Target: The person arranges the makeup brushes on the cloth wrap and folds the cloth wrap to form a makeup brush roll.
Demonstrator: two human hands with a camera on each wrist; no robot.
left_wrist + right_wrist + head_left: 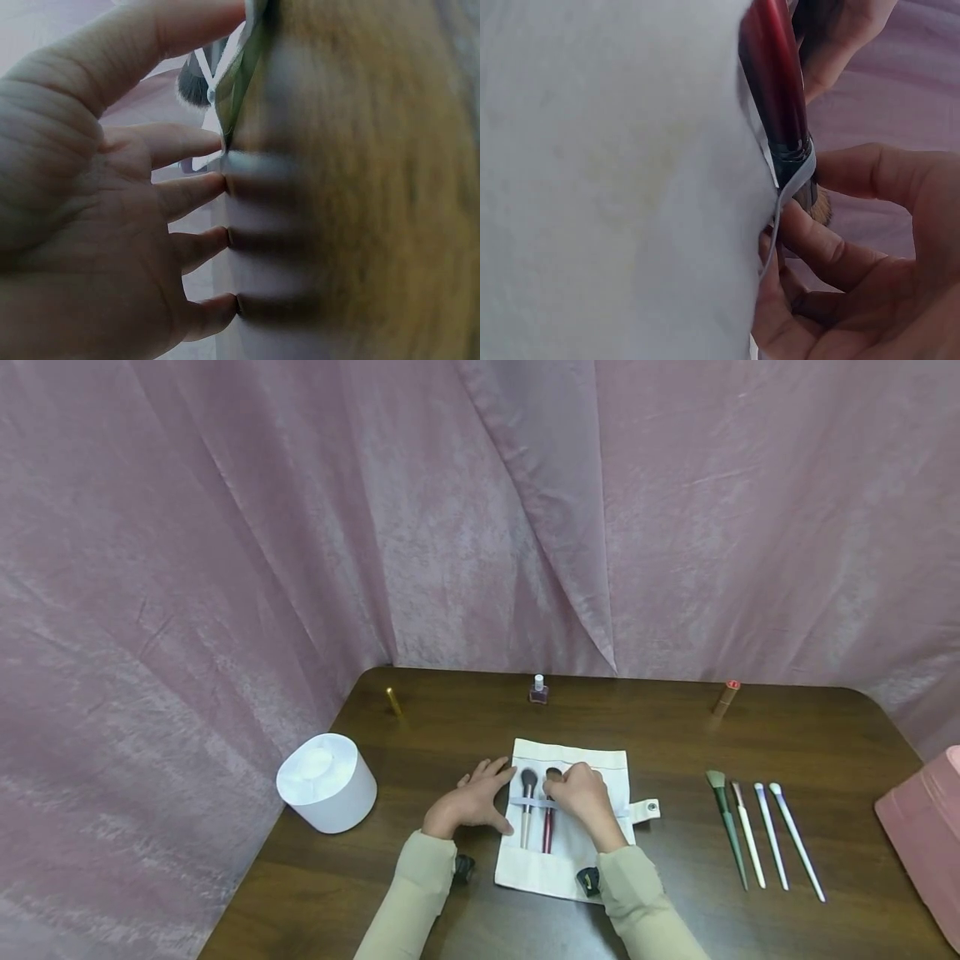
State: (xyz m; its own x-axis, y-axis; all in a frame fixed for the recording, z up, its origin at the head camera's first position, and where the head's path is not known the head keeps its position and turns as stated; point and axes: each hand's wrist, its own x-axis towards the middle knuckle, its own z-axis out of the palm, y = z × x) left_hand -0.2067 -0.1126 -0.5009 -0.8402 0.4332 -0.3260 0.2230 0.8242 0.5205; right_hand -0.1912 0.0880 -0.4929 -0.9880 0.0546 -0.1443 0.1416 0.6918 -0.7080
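Observation:
A cream fabric brush roll (pixel 521 867) lies unfolded on the table, its snap strap (pixel 646 811) sticking out to the right. Tucked under its elastic band (pixel 798 178) are a dark-bristled makeup brush (pixel 526 827) with a pale handle and a red-handled makeup brush (pixel 548 832). My right hand (pixel 581 793) pinches the red-handled brush near its ferrule, where the band crosses it. With fingers spread and fairly straight, my left hand (pixel 472 800) rests at the roll's left edge. Its thumb touches the fabric and its fingertips (pixel 214 307) press down beside it.
Several loose makeup brushes (pixel 750 847) lie in a row at the right, near a pink case (pixel 926 835). A white round container (pixel 330 789) stands at the left. Along the back are a gold tube (pixel 393 702), a nail polish bottle (pixel 538 692) and a lipstick (pixel 725 697).

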